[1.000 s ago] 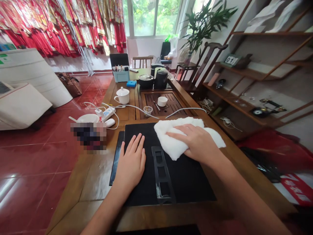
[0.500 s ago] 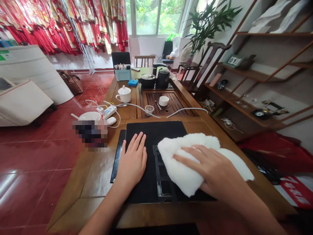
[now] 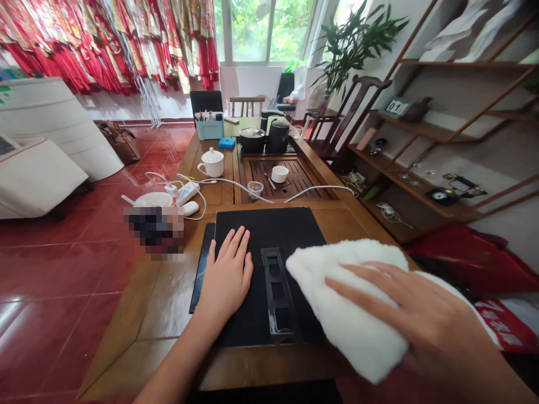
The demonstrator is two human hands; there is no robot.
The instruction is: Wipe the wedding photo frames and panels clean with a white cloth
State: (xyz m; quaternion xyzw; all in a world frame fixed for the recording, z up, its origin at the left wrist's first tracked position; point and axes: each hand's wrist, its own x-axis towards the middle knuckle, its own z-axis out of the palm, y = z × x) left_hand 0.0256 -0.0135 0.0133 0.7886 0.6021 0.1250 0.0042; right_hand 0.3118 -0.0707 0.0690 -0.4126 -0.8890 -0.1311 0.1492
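Note:
My left hand (image 3: 227,280) lies flat, fingers together and stretched out, on the left part of a black mat (image 3: 269,235) on the wooden table (image 3: 168,303). My right hand (image 3: 421,320) presses flat with spread fingers on a white fluffy cloth (image 3: 353,303) at the mat's near right corner. A black slotted strip (image 3: 278,292) lies along the mat between my hands.
Beyond the mat are a wooden tea tray (image 3: 286,179) with a small white cup (image 3: 280,173), a lidded white mug (image 3: 211,163), black kettles (image 3: 275,134), a power strip with white cables (image 3: 185,193) and a white bowl (image 3: 152,200). Wooden shelves (image 3: 421,185) and a chair (image 3: 349,112) stand at right.
My right hand has dragged the white cloth from the mat's far right towards me and to the right, down to its near right corner. My left hand has stayed in place.

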